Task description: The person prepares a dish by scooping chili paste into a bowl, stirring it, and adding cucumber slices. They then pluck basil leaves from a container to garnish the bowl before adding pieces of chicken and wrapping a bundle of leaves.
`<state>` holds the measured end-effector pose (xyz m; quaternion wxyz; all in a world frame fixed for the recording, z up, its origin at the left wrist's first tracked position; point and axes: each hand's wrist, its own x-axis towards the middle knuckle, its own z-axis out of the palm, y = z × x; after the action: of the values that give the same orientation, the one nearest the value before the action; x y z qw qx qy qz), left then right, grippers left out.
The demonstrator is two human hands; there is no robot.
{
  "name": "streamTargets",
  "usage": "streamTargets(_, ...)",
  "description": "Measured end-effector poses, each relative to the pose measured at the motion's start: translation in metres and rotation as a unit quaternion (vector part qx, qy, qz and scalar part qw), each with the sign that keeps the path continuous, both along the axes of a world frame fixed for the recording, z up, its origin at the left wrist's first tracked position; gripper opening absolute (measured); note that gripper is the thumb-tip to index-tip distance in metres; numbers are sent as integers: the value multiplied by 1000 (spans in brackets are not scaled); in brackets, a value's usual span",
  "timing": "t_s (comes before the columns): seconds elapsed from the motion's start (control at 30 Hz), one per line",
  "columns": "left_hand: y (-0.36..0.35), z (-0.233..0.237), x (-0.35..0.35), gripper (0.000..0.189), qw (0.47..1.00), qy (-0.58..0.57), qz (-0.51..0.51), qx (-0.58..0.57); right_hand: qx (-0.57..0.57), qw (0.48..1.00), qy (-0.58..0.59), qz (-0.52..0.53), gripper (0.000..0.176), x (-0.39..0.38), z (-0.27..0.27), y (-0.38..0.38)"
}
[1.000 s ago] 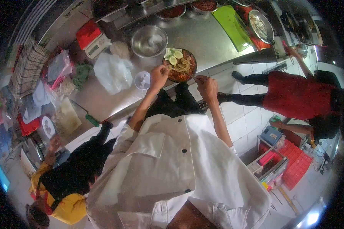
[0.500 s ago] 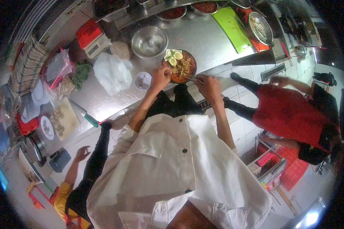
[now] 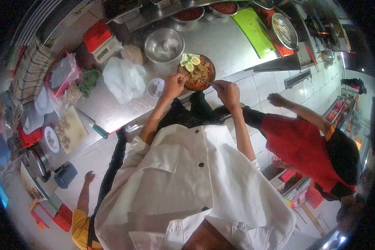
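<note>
A round dark dish of food (image 3: pixel 206 68) sits at the front edge of the steel counter, with pale green-white wedges (image 3: pixel 190 61) on its upper left part. My right hand (image 3: pixel 228 94) is closed on a thin metal utensil (image 3: pixel 207 81), whose tip reaches into the food. At the dish's left rim is my left hand (image 3: pixel 174 86), its fingers pinched together; what they hold, if anything, is too small to tell. A small white bowl (image 3: pixel 156 88) stands just left of that hand.
Behind are a metal bowl (image 3: pixel 164 45) and a green board (image 3: pixel 254 32). Leftward lie a plastic bag (image 3: pixel 123 80), a scale (image 3: pixel 106 49), and a green-handled knife (image 3: pixel 100 131) by a cutting board (image 3: pixel 73 131). One person in red (image 3: pixel 298 146) is at right, another in yellow (image 3: pixel 80 227) at lower left.
The utensil in my right hand has shifted slightly left over the food. The person in red has moved and stretched out an arm; the person at lower left has lowered a hand.
</note>
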<state>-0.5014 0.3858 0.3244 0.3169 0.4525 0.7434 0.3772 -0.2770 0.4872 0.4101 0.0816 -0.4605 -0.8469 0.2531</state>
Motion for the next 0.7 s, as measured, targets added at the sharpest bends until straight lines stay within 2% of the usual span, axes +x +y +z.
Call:
streamTargets(0.07,0,1,-1,15,999,-24,-3,-30,-44,998,33,-13,19,1,-3,3)
streamTargets(0.23,8,-14,4,22,995,31,-47,80,-113,993,38,-26,20,-3,-8,3)
streamTargets(0.27,8,-9,4,22,995,31,-48,81,-124,991,0,-42,20,-5,-1,1)
streamTargets(0.33,8,0,4,26,1000,16,-3,5,-135,988,-38,-58,21,-5,-2,-2)
streamTargets(0.4,4,-13,2,23,999,-6,11,30,-66,998,-15,-16,21,-4,-11,-6)
streamTargets(0.43,3,-19,2,20,998,-27,27,56,-66,998,-15,-17,21,-1,-15,-8)
streamTargets(0.5,1,-19,0,19,998,-28,16,50,-21,996,-91,1,22,-9,0,-14)
streamTargets(0.6,-3,-10,0,18,999,-19,2,47,4,994,-104,-13,22,-15,32,-21)
streamTargets(0.7,1,-9,-1,17,997,-15,-21,68,13,997,-70,17,23,-19,27,-18)
